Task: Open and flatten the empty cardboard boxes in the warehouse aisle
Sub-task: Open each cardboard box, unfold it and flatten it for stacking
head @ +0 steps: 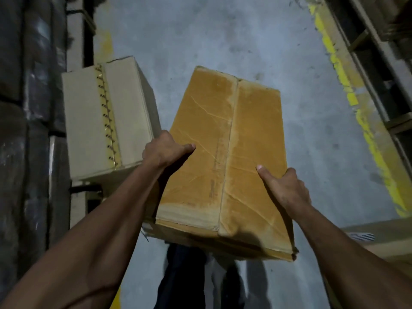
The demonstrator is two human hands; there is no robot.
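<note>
A worn orange-brown cardboard box (pixel 225 139), closed with its two top flaps meeting along a centre seam, is held up in front of me above the floor. My left hand (pixel 166 149) grips its left edge, thumb lying on the top face and fingers hidden round the side. My right hand (pixel 285 186) grips the right edge, thumb stretched across the top face and fingers wrapped out of sight. A paler closed box (pixel 89 121) with a stapled, taped seam sits to the left, apart from the held one.
Dark wrapped stacks (pixel 29 130) line the left side. Shelving (pixel 383 74) runs along the right behind a yellow floor line (pixel 361 121). Grey concrete floor (pixel 211 34) stretches ahead. Flat cardboard (pixel 379 244) lies at the lower right. My dark-trousered legs (pixel 185 279) show below the box.
</note>
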